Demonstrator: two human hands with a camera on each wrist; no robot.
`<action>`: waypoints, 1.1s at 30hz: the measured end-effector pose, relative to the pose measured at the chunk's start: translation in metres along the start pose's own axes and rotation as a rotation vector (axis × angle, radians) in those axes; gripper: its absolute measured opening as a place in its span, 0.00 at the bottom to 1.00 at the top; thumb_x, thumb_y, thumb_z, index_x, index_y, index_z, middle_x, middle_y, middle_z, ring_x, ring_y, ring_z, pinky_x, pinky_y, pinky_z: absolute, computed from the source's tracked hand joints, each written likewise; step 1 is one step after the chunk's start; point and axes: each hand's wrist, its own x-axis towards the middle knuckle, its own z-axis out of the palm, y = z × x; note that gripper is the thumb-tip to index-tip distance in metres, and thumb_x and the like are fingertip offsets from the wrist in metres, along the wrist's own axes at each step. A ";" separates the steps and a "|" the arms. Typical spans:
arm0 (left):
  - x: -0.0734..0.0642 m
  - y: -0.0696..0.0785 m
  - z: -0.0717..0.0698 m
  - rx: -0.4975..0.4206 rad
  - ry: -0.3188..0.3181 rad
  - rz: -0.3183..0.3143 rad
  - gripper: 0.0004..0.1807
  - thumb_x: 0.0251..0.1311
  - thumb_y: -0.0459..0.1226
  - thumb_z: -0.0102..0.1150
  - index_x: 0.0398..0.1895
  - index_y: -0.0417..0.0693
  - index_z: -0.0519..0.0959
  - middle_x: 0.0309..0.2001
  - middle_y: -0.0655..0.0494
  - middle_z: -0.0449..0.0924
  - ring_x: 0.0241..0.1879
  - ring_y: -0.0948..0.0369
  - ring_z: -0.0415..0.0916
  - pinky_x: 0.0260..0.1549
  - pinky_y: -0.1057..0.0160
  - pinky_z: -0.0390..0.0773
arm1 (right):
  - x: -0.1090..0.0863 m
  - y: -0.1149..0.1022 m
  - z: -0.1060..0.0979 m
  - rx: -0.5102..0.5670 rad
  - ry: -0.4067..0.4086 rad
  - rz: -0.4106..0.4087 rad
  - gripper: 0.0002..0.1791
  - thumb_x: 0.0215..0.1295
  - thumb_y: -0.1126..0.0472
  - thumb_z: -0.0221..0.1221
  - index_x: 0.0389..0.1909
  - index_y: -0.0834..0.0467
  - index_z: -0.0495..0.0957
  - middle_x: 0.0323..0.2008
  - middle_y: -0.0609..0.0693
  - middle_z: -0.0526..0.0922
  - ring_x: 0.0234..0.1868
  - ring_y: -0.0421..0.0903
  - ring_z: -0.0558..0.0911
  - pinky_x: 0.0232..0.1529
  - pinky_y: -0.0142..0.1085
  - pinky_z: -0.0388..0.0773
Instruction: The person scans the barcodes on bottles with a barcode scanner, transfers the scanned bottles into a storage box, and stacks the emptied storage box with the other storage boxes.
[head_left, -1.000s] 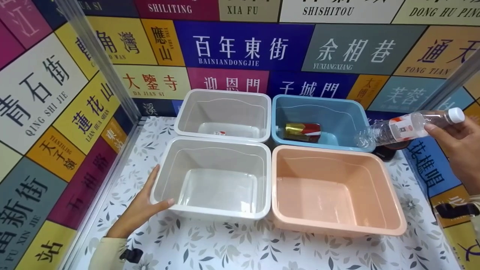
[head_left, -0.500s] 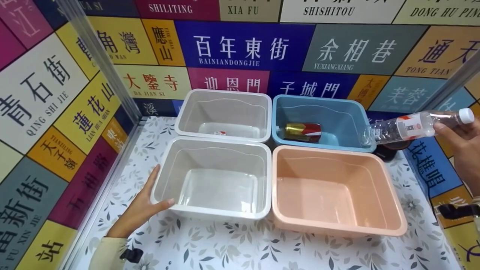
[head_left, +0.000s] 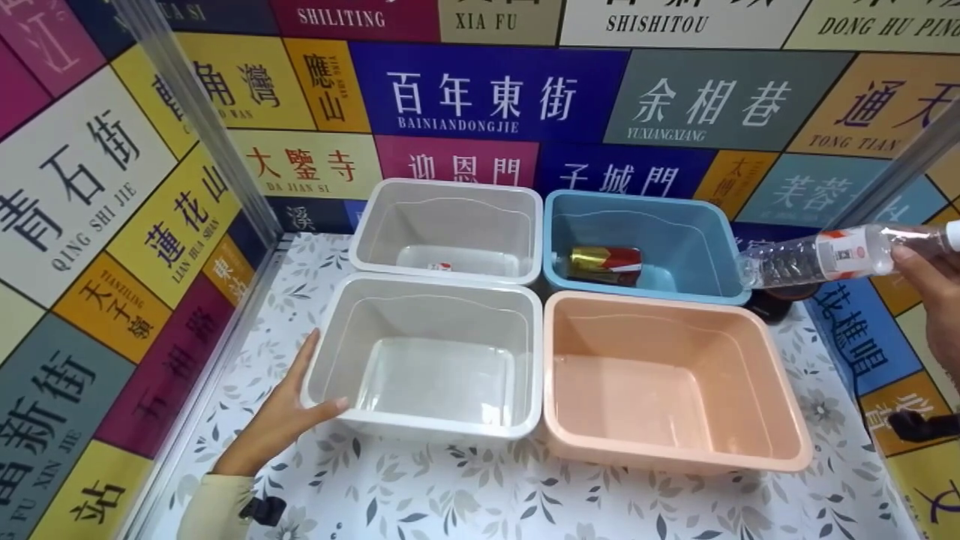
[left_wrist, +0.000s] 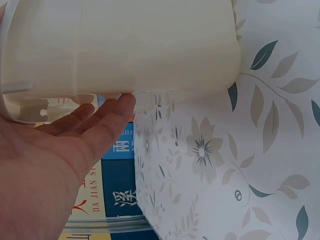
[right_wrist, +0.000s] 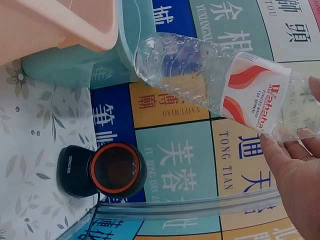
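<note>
My right hand (head_left: pixel 937 289) grips a clear plastic water bottle (head_left: pixel 814 255) near its capped end. The bottle lies tilted, with its base overlapping the right rim of the blue bin (head_left: pixel 645 294). Its red-and-white label faces up in the right wrist view, where my thumb and fingers (right_wrist: pixel 295 167) close round it. My left hand (head_left: pixel 289 405) rests at the front-left corner of the near white bin (head_left: pixel 427 424), thumb over the rim. In the left wrist view, its straight fingers (left_wrist: pixel 107 120) touch the bin's outer wall.
A gold-and-red can (head_left: pixel 600 262) lies in the blue bin. A grey-white bin (head_left: pixel 450 217), with a small red-and-white item inside, stands behind the near white one. A pink bin (head_left: pixel 675 450) is front right. A black scanner-like device (right_wrist: pixel 100 170) with an orange ring stands beside the blue bin.
My right hand has moved right with the bottle, drawing its base from over the blue bin out to the rim. My left hand and the bins have stayed put.
</note>
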 end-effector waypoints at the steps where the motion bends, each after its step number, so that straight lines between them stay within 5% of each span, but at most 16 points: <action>1: 0.000 0.000 0.000 0.003 -0.001 0.000 0.58 0.58 0.51 0.72 0.77 0.91 0.36 0.81 0.70 0.31 0.79 0.49 0.35 0.66 0.24 0.43 | 0.000 0.002 -0.002 -0.018 -0.003 -0.004 0.24 0.76 0.58 0.55 0.71 0.53 0.67 0.62 0.44 0.75 0.54 0.41 0.72 0.60 0.22 0.66; 10: 0.000 -0.001 0.000 -0.003 -0.005 -0.008 0.58 0.58 0.51 0.71 0.77 0.91 0.36 0.81 0.69 0.31 0.79 0.47 0.36 0.66 0.24 0.45 | 0.002 0.038 -0.019 -0.165 0.030 0.065 0.26 0.73 0.47 0.58 0.70 0.40 0.68 0.52 0.41 0.74 0.40 0.38 0.74 0.37 0.17 0.73; 16: 0.001 -0.001 -0.001 0.014 -0.002 -0.008 0.59 0.57 0.51 0.72 0.77 0.91 0.36 0.81 0.67 0.31 0.79 0.46 0.36 0.66 0.24 0.45 | -0.001 0.057 -0.026 -0.224 0.036 0.055 0.27 0.73 0.47 0.57 0.71 0.37 0.66 0.52 0.41 0.74 0.38 0.37 0.74 0.35 0.16 0.72; 19: 0.000 -0.001 -0.001 0.011 -0.005 -0.011 0.58 0.58 0.52 0.71 0.77 0.91 0.35 0.81 0.67 0.31 0.79 0.47 0.36 0.66 0.24 0.45 | -0.005 0.060 -0.026 -0.179 0.003 0.066 0.27 0.75 0.50 0.56 0.72 0.41 0.64 0.53 0.38 0.72 0.41 0.36 0.73 0.39 0.15 0.71; 27: 0.001 0.001 0.000 -0.007 -0.017 -0.015 0.58 0.59 0.51 0.70 0.77 0.91 0.35 0.81 0.68 0.30 0.79 0.48 0.35 0.66 0.24 0.45 | -0.014 0.059 -0.019 -0.086 -0.022 0.164 0.31 0.78 0.53 0.52 0.77 0.44 0.56 0.64 0.38 0.66 0.57 0.40 0.67 0.70 0.27 0.59; 33: 0.001 0.000 -0.001 -0.002 -0.017 -0.019 0.57 0.60 0.51 0.70 0.76 0.91 0.35 0.81 0.69 0.30 0.79 0.48 0.35 0.66 0.23 0.45 | -0.019 0.062 -0.010 -0.105 -0.014 0.238 0.31 0.77 0.51 0.54 0.77 0.44 0.58 0.73 0.45 0.66 0.65 0.41 0.69 0.76 0.42 0.53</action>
